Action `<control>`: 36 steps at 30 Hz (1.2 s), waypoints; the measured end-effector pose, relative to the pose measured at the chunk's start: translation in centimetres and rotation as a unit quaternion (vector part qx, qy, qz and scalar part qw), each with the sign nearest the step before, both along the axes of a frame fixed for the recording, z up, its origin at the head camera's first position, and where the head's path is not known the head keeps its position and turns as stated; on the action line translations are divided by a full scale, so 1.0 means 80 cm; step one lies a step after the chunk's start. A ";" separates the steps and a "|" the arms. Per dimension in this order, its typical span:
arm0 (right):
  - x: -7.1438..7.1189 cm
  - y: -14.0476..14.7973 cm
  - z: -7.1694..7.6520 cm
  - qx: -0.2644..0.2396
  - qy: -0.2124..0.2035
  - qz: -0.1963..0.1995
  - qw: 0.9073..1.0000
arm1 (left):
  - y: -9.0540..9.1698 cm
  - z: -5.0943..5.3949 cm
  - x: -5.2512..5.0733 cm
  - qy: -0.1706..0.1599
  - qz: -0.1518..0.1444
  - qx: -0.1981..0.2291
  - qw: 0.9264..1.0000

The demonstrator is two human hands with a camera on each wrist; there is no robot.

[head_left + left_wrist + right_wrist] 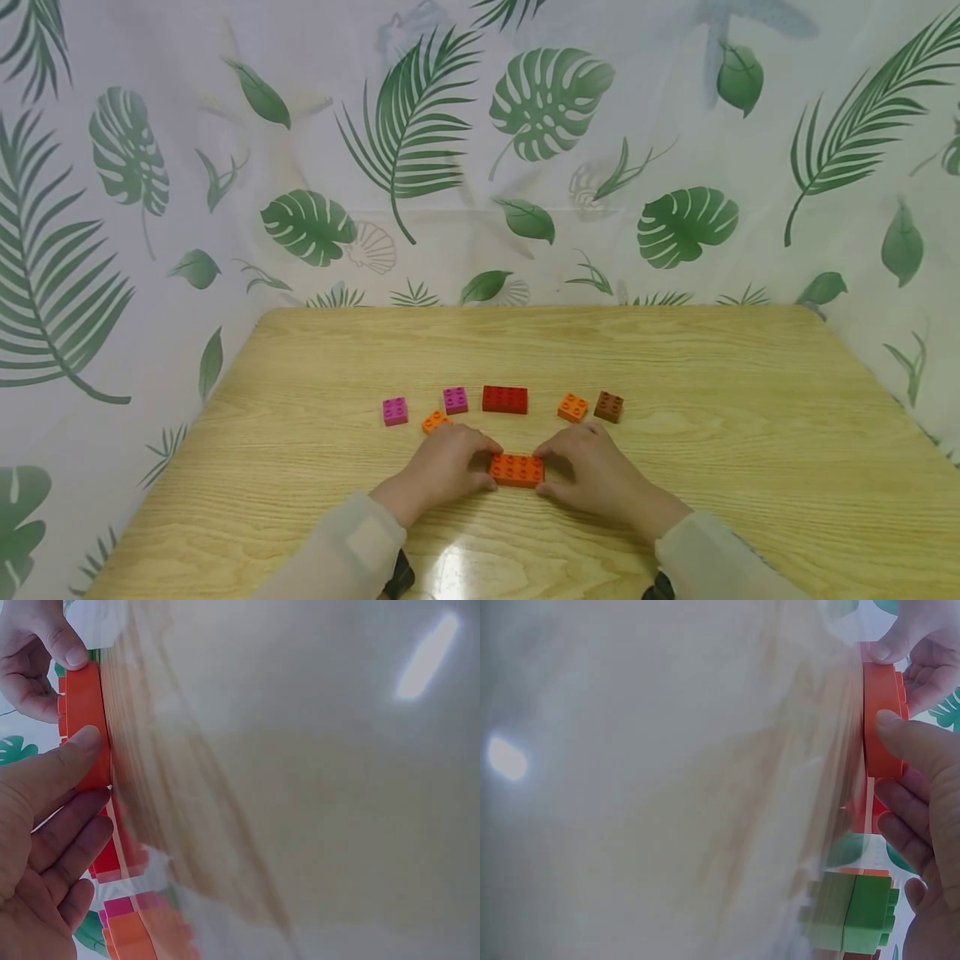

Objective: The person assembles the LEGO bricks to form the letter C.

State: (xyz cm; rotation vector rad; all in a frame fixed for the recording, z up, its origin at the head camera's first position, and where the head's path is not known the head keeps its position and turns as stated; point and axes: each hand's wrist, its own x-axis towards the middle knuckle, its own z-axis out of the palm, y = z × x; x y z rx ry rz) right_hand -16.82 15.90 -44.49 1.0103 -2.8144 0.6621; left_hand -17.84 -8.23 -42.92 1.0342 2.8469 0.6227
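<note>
The orange-red, rectangular plastic brick with studs (pixel 517 472) is about midway between the left and right edges of the pale wood-grained tabletop (pixel 750 408), well apart from the far edge. The left hand (pixel 448 461) and the right hand (pixel 600 472) pinch its two ends. It should be light, stiff, perhaps slightly slippery; these ends seem good for holding. The studs point upward; its long axis runs parallel to the far edge.

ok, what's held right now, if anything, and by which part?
The orange eight-stud brick: the left hand pinches its left end, the right hand its right end, each thumb on the near long side.
</note>
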 end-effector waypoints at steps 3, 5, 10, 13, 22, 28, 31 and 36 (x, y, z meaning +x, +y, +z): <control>0.001 0.003 -0.001 0.001 0.005 0.004 1.000 | 0.002 -0.001 0.001 -0.008 0.002 0.002 1.000; 0.003 0.004 -0.001 0.001 0.008 0.008 1.000 | 0.003 -0.001 0.002 -0.009 0.003 0.002 1.000; 0.006 0.008 0.000 -0.005 0.011 0.015 1.000 | 0.005 -0.002 0.005 -0.013 0.002 0.007 1.000; 0.006 0.009 0.000 -0.009 0.012 0.018 1.000 | 0.006 -0.003 0.005 -0.024 0.009 0.012 1.000; 0.008 0.015 0.001 -0.027 -0.038 -0.018 0.999 | 0.006 -0.004 0.005 -0.041 0.016 0.019 0.999; 0.007 0.028 0.005 -0.073 -0.020 -0.045 0.996 | 0.006 -0.004 0.005 -0.042 0.016 0.018 0.999; 0.004 0.036 0.004 -0.082 -0.010 -0.064 0.995 | 0.006 -0.003 0.005 -0.046 0.018 0.020 0.999; 0.004 0.050 0.003 -0.079 0.001 -0.098 0.992 | 0.006 -0.003 0.005 -0.050 0.016 0.023 0.998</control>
